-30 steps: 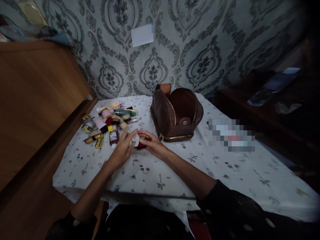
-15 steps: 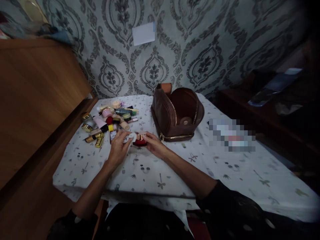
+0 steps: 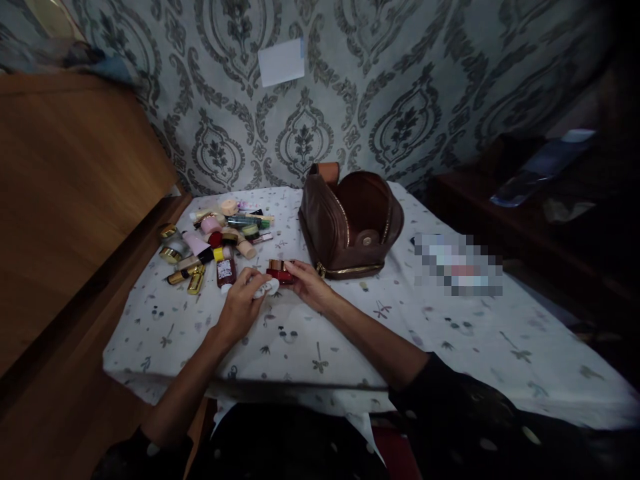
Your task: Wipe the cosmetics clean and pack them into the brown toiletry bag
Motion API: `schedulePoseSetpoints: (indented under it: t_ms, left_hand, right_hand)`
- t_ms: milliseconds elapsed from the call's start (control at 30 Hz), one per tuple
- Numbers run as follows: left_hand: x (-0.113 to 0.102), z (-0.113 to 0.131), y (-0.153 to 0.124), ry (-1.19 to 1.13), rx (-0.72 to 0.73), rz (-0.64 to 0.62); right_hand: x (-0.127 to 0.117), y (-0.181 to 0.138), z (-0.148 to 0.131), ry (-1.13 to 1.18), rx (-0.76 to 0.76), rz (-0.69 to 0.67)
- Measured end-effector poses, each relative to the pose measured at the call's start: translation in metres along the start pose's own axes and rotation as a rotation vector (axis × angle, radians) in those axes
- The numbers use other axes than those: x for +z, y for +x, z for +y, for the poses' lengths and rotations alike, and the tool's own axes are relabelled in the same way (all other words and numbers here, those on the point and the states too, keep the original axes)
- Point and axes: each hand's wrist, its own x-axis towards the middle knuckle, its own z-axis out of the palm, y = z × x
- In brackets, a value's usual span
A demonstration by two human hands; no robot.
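Observation:
My left hand [image 3: 243, 299] pinches a white, rounded cotton pad [image 3: 267, 288] with greyish marks. Just right of it, my right hand [image 3: 307, 285] is closed around a small red bottle [image 3: 281, 275] with a copper-coloured top, held above the table. The pad sits close below the bottle; whether they touch I cannot tell. A dark red bottle with a patterned label [image 3: 227, 272] lies beyond my left hand. Behind my right hand stands a brown cosmetic bag [image 3: 345, 233], its zipped top gaping.
A pile of cosmetics [image 3: 220, 233], with tubes, jars and a gold lipstick [image 3: 196, 280], covers the table's back left. A blurred-out flat object [image 3: 457, 265] lies at the right. The patterned tablecloth [image 3: 320, 360] reaches the front edge. A wooden cabinet [image 3: 75, 193] borders the left.
My left hand has drawn the white pad slightly down and away from the front of the red bottle, so more of the bottle shows. The view has shifted slightly.

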Motion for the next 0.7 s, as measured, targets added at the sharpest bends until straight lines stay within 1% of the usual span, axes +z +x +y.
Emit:
schedulePoseSetpoints:
  t_ms: [200, 433, 700]
  left_hand:
    - [-0.001, 0.001, 0.003, -0.058, -0.044, 0.019]
    - [-0.002, -0.002, 0.007, -0.087, -0.134, 0.042]
    - [-0.002, -0.012, 0.01, -0.054, -0.212, 0.059]
  right_hand:
    - [-0.001, -0.003, -0.006, -0.042, 0.034, -0.03]
    - [-0.001, -0.005, -0.007, -0.178, 0.012, -0.12]
    - [-0.001, -0.003, -0.006, -0.159, 0.062, -0.147]
